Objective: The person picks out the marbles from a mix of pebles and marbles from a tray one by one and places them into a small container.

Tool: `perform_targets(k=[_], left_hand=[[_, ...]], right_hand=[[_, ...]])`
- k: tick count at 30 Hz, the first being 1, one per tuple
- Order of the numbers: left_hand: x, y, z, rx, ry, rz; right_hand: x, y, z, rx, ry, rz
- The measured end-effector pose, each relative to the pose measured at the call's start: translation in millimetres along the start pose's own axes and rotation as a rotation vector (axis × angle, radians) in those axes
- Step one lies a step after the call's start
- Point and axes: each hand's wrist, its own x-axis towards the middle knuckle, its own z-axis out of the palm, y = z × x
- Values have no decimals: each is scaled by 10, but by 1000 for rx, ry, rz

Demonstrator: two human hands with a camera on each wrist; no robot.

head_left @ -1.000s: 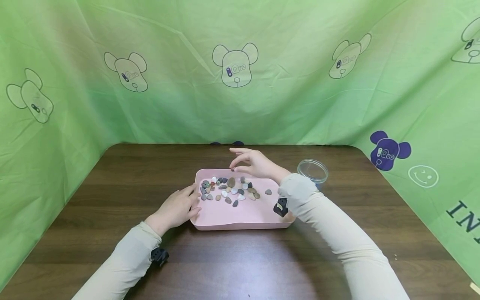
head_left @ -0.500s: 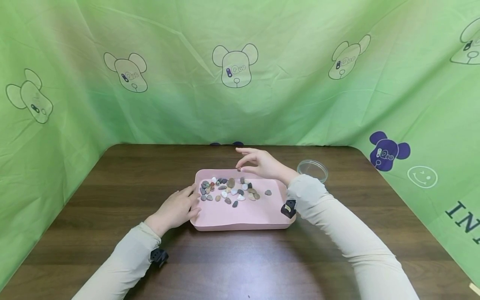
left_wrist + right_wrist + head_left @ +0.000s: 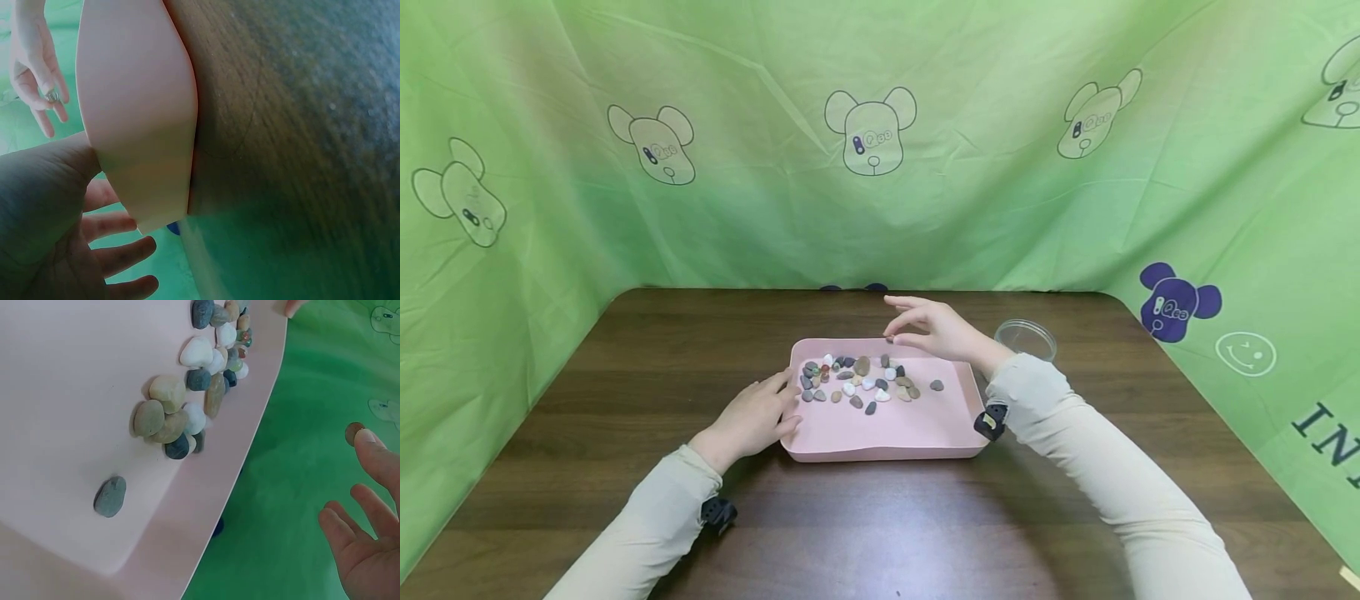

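Note:
A pink tray (image 3: 880, 433) holds several pebbles (image 3: 861, 367) in grey, white and brown, with a few small glass marbles (image 3: 825, 370) among them at the left. My right hand (image 3: 943, 333) hovers above the tray's far edge and pinches a small round marble (image 3: 354, 433) between thumb and fingertip. It looks brownish in the right wrist view and glassy in the left wrist view. At the tray's left wall, my left hand (image 3: 751, 417) rests on the rim with relaxed, spread fingers (image 3: 128, 256); its thumb reaches over the rim.
Behind my right forearm stands a clear round container (image 3: 1026, 340), its lower part hidden by the sleeve. One grey pebble (image 3: 937, 385) lies apart on the tray's right side. Green printed cloth (image 3: 872, 225) surrounds the brown wooden table (image 3: 850, 533).
Pinching the marble, my right hand has drifted right along the tray's far edge, toward the clear container. The left hand and the tray have stayed in place.

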Motion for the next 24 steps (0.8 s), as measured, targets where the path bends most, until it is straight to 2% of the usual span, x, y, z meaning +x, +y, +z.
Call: perform_targets(k=[12,24], left_hand=[[5,-1,6,-14,-14,-15],[7,-7,10,-2,-3,-5]], right_hand=[[-139,38,-94,12,26,26],[-279,80,-184,40,49,70]])
